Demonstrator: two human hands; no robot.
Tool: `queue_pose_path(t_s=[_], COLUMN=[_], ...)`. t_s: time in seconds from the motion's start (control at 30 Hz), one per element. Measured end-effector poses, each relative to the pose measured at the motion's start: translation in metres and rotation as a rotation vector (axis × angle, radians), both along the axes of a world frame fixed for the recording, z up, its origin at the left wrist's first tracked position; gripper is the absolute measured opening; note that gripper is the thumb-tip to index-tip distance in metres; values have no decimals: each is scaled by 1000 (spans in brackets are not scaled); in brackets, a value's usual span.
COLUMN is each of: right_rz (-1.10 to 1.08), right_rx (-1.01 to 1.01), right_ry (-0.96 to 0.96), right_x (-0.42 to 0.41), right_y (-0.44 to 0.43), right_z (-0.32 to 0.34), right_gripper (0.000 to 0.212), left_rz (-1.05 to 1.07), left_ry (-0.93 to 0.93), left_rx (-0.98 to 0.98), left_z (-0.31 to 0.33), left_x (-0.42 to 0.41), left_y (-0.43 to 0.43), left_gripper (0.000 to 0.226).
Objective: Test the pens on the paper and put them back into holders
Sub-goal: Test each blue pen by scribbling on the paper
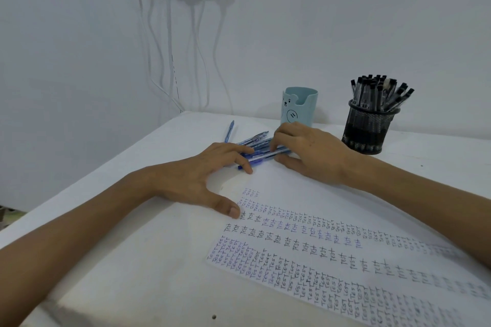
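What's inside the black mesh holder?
A dense bunch of black-capped pens stands in the black mesh holder, with the caps fanning out above the rim. Their barrels show dimly through the mesh. The holder's floor and an exact pen count cannot be seen.

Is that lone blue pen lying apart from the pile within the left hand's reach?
Probably yes: the left hand touches the pile, and the lone pen lies just beyond its fingers, with only bare table between.

the paper [345,260] carries rows of handwritten "test"; pen prints are unreadable
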State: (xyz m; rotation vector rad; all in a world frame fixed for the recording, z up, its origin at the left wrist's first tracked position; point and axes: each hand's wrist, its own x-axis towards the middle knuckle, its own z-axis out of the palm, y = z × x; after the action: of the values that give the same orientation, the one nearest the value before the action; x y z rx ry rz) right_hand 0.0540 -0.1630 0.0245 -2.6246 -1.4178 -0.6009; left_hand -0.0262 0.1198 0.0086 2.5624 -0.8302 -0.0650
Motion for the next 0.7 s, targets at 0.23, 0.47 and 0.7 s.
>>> queue_pose_path(t_s=[0.23,0.47,0.7], right_rz=[-5,-127,-140], right_rx=[-62,119,236], right_ry=[57,19,50], right_x=[3,-1,-2], right_y=[-2,-8,-1], right_z=[11,8,4], right_gripper=[19,59,72], left_rz=[7,-4,0], left_ry=[68,11,42], left_rx=[16,9,15], left_z=[6,3,6], left_x=[-8,-4,-8], left_y=[0,-2,-1], left_gripper=[73,77,75])
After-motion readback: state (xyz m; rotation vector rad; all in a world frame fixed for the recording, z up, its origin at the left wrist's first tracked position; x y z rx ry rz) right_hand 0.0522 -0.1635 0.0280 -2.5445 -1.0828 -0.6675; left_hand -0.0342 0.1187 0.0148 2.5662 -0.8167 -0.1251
